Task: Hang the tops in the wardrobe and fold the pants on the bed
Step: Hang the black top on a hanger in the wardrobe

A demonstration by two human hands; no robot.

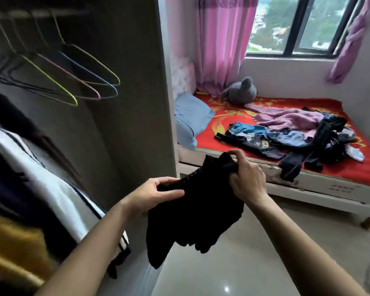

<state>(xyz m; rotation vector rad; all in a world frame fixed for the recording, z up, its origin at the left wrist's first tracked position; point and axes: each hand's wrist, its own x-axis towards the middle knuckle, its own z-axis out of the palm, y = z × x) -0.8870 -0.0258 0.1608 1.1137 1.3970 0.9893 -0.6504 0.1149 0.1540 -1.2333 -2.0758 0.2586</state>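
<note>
Matt black cloth garment [192, 208], thin coated wire hangers [73, 82], glossy floor [233, 263].

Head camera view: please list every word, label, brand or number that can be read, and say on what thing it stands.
Navy T-shirt on the bed: pale yellow printed letters, too blurred to read.
Black garment gripped by the left hand and the right hand: no text shows.
Nothing else in this view bears text that can be read.
</note>
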